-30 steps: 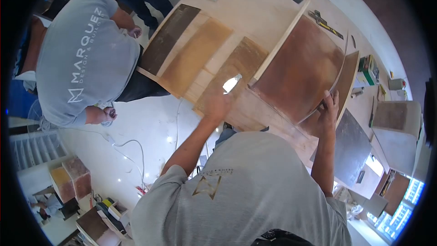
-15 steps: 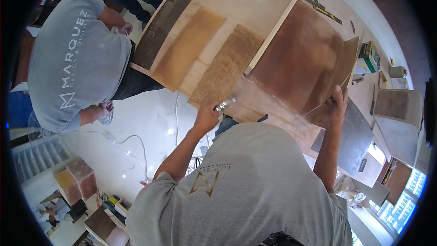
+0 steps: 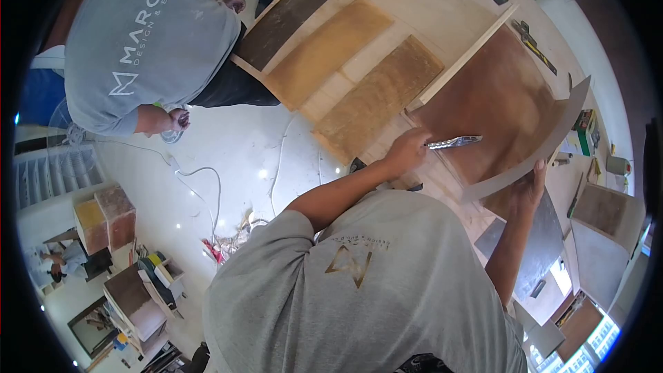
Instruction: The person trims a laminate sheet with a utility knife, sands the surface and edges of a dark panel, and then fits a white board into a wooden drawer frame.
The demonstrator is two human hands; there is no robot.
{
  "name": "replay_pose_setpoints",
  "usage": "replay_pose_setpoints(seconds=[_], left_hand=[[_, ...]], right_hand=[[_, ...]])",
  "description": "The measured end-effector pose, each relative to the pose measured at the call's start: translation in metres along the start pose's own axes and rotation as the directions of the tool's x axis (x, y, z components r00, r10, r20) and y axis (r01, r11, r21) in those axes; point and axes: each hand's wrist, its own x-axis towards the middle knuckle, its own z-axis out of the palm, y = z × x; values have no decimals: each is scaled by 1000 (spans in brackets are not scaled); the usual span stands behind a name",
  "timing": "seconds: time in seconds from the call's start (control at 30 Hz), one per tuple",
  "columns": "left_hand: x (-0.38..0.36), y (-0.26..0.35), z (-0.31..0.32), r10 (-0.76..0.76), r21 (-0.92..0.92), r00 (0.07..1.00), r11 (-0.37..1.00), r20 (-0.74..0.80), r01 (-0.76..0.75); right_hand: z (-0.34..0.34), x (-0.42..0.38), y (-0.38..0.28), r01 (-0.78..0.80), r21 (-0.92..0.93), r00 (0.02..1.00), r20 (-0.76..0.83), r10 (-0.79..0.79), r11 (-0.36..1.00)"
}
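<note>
I see my left hand (image 3: pixel 407 152) closed around a slim silvery metal blade tool (image 3: pixel 454 142), its shiny tip lying across the reddish-brown, matte glued face of the pale plywood panel (image 3: pixel 442 7). My right hand (image 3: pixel 530 190) grips the lower edge of a thin grey flexible laminate sheet (image 3: pixel 545 148), which arcs in a smooth bow above that brown patch, touching the panel near my fingers and lifting away toward the far end. Beside it lie three rough rectangular patches, two tan and one dark. Half a second ago the sheet lay nearly flat and see-through against the panel and the tool sat at the near edge; now the sheet is peeled up and the tool reaches inward.
</note>
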Motion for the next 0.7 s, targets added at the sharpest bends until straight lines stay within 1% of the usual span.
replay_pose_setpoints(seconds=[0.03, 0.1, 0.13, 0.17, 0.23, 0.3, 0.33, 0.37, 0.43, 0.47, 0.57, 0.6, 0.63, 0.67, 0.7], left_hand=[[-7, -1, -11, 35, 34, 999, 999, -26, -34], [-30, -2, -42, -108, -43, 981, 994, -159, 103], [-45, -3, -57, -261, -1, 942, 964, -212, 266], [-59, -5, -74, -400, 31, 875, 905, -271, 423], [-60, 26, -122, -383, 89, 800, 878, -462, 471], [-81, -11, -147, -460, -49, 637, 831, -618, 554], [-94, -37, -154, -446, -45, 574, 814, -686, 580], [-102, -54, -159, -429, -46, 508, 795, -747, 605], [-98, -34, -170, -503, -153, 453, 775, -736, 613], [-94, -24, -170, -540, -205, 426, 761, -726, 615], [-92, -19, -161, -724, -491, 397, 681, -564, 543], [-82, 7, -165, -839, -625, 409, 541, -358, 562], [-73, 26, -163, -865, -699, 445, 466, -232, 542], [-66, 43, -159, -871, -760, 480, 380, -103, 527], [-62, 55, -155, -859, -806, 512, 287, 24, 517]], right_hand=[[0, 0, 1, 20, 24, 1000, 23, -21, 1000], [0, 2, 3, 12, 68, 998, 56, -16, 998], [0, 3, 4, 10, 88, 997, 73, -16, 996], [1, 4, 5, -15, 108, 998, 58, 9, 994], [5, 5, 8, -63, 150, 998, 32, 58, 987], [12, 10, 14, -72, 172, 992, 118, 52, 983], [16, 12, 15, -78, 179, 986, 159, 49, 981], [25, 9, 12, -142, 201, 984, 137, 116, 969], [52, -4, 2, -254, 247, 967, 83, 241, 935], [58, -1, 7, -208, 252, 978, 21, 210, 945], [77, 4, 9, -256, 309, 959, 197, 202, 916], [89, 4, 5, -241, 313, 945, 292, 149, 919], [105, 5, 2, -227, 315, 919, 384, 95, 922], [126, 6, 3, -162, 375, 925, 380, 8, 913], [146, 6, 2, -171, 409, 906, 422, -20, 896]])
